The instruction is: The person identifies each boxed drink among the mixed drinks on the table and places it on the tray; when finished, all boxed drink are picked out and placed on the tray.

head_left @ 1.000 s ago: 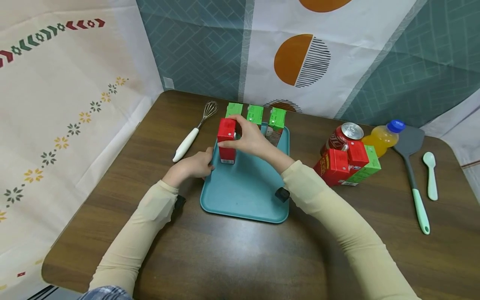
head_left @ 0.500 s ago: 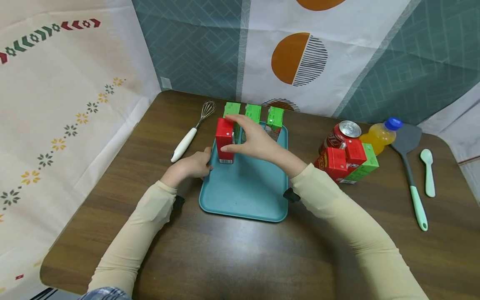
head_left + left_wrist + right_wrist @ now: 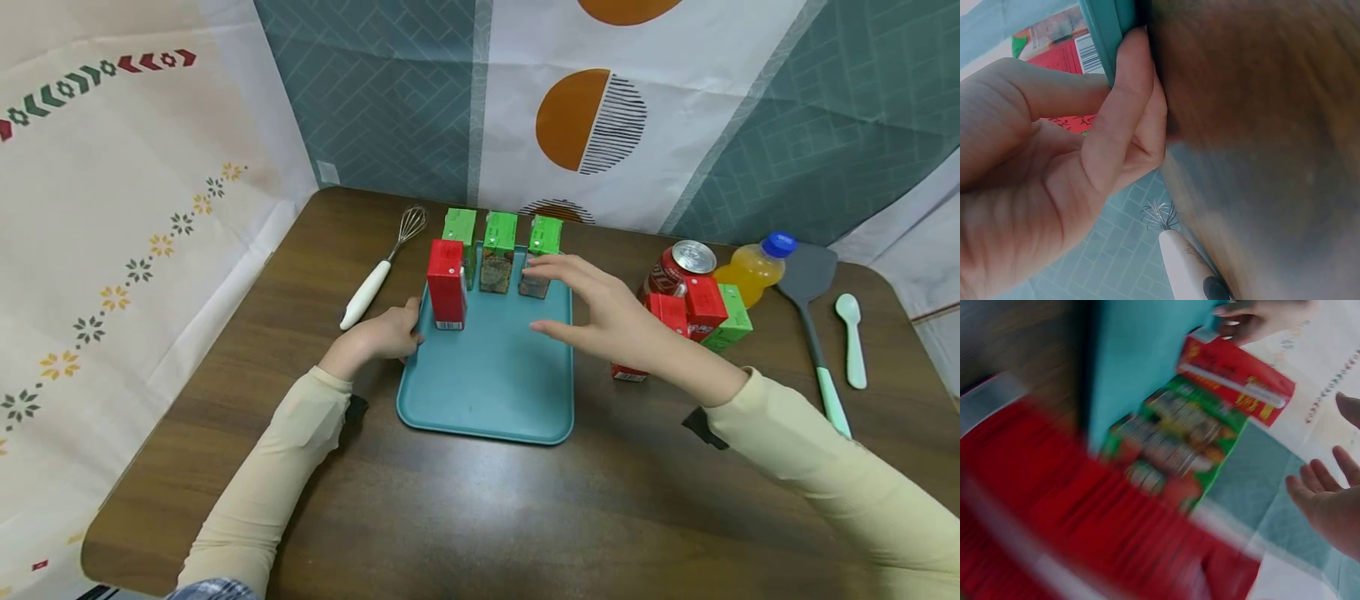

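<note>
My left hand [image 3: 382, 335] grips the left rim of a teal tray [image 3: 487, 375]; in the left wrist view its thumb and fingers pinch the tray edge [image 3: 1102, 37]. A red drink carton [image 3: 446, 287] stands upright on the tray's left side, close to that hand. Behind it, along the far end, stand three green drink cartons, the left one [image 3: 459, 225], the middle one [image 3: 498, 250] and the right one [image 3: 543, 237]. My right hand [image 3: 607, 312] hovers over the tray's right edge, holding nothing, fingers and thumb spread apart.
Right of the tray cluster red cartons [image 3: 705, 307], a green carton [image 3: 729, 321], a cola can [image 3: 684, 265] and an orange-drink bottle [image 3: 750, 271]. Beyond lie a grey spatula [image 3: 808, 275] and a pale green spoon [image 3: 855, 342]. A whisk [image 3: 370, 290] lies to the left.
My right hand has let go of the red carton and moved right, off toward the tray's right edge. The carton stays standing. My left hand keeps its grip on the tray.
</note>
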The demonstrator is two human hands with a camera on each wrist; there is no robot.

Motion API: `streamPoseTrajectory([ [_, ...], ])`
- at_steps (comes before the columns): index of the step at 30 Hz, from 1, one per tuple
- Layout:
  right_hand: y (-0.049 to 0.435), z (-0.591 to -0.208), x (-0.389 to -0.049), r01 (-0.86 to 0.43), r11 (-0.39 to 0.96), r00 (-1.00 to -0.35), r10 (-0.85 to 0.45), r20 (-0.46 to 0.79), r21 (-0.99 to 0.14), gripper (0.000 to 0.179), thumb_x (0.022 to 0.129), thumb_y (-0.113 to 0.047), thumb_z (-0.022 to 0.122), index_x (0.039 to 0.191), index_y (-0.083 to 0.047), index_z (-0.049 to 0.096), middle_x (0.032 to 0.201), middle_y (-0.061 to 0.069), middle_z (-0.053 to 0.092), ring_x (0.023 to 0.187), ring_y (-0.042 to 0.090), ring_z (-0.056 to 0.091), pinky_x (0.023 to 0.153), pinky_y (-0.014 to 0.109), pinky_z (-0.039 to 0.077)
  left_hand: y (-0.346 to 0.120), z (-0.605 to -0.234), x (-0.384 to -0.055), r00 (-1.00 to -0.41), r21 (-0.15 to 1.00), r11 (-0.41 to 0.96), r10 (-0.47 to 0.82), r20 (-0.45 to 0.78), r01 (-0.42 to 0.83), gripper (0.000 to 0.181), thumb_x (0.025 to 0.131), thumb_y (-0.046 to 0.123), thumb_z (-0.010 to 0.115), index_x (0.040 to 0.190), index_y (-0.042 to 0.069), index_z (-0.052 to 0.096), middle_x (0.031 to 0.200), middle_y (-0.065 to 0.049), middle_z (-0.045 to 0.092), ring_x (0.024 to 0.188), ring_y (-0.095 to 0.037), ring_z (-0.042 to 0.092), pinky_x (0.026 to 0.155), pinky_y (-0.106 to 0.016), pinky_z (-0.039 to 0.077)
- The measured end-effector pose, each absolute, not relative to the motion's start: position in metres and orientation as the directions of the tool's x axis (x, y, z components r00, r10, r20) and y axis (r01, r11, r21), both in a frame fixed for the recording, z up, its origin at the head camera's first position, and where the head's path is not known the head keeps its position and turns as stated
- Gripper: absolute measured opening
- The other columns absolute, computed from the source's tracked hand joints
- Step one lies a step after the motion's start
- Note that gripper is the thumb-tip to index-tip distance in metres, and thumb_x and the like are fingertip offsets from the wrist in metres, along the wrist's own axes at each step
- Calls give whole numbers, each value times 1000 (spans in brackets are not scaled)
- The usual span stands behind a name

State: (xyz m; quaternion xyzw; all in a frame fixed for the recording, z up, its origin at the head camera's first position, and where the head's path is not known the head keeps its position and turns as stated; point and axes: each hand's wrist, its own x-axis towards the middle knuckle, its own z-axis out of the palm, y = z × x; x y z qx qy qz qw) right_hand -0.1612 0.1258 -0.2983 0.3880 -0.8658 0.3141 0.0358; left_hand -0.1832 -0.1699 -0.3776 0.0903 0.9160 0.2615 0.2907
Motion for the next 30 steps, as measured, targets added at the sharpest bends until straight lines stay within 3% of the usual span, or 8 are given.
streamPoseTrajectory([
  [4,162,-295,-153,-712,533,-692,-643,328,-458,61,75,-16,79,130,-12,53,134,3,49,123,19,45,92,43,46,-171,-379,-182,-813,531,847,315,-490,8,63,96,6,43,143,-11,5,107,-25,55,66,-20,61,59,-28,48],
  [8,198,-283,-147,-695,601,-718,-610,335,-394,68,69,-11,82,130,-15,53,133,2,51,119,16,48,91,22,44,-172,-379,-182,-814,535,845,319,-486,11,63,95,6,44,142,-11,5,104,-24,56,66,-19,61,60,-28,49],
  [11,224,-274,-142,-669,652,-743,-571,350,-356,76,63,-6,85,131,-15,53,130,3,53,118,3,46,86,5,36,-171,-378,-182,-816,539,842,321,-481,13,64,95,6,44,143,-11,6,104,-24,56,66,-19,61,60,-27,49],
  [16,257,-271,-139,-619,728,-777,-514,362,-296,83,55,-5,89,130,-12,54,124,7,57,110,-10,39,78,0,32,-170,-377,-182,-817,534,845,324,-477,23,65,95,6,45,143,-11,5,105,-24,56,66,-19,61,60,-27,48],
  [20,279,-279,-142,-615,748,-777,-522,352,-250,85,52,-6,90,130,-8,53,122,9,56,112,-2,41,83,-2,26,-171,-379,-181,-810,519,855,321,-490,25,66,95,7,45,143,-12,4,99,-22,57,66,-19,61,60,-28,48],
  [23,292,-288,-146,-604,758,-789,-524,321,-247,85,52,-6,89,128,-5,53,122,13,55,115,14,46,88,-2,23,-172,-381,-182,-812,507,861,316,-490,29,66,95,8,45,143,-12,4,96,-21,57,65,-18,61,60,-27,48],
  [26,303,-298,-150,-555,786,-828,-489,274,-273,82,53,-5,89,126,-1,52,122,18,54,112,32,48,98,24,38,-172,-382,-183,-817,507,861,316,-483,34,66,95,7,45,143,-12,4,97,-21,57,64,-18,61,58,-27,48],
  [30,313,-312,-158,-488,815,-872,-442,210,-312,83,56,-6,88,128,0,47,123,23,50,111,41,47,79,59,41,-171,-382,-185,-816,513,858,321,-481,35,67,95,7,45,143,-12,3,93,-20,58,63,-18,61,57,-26,47],
])
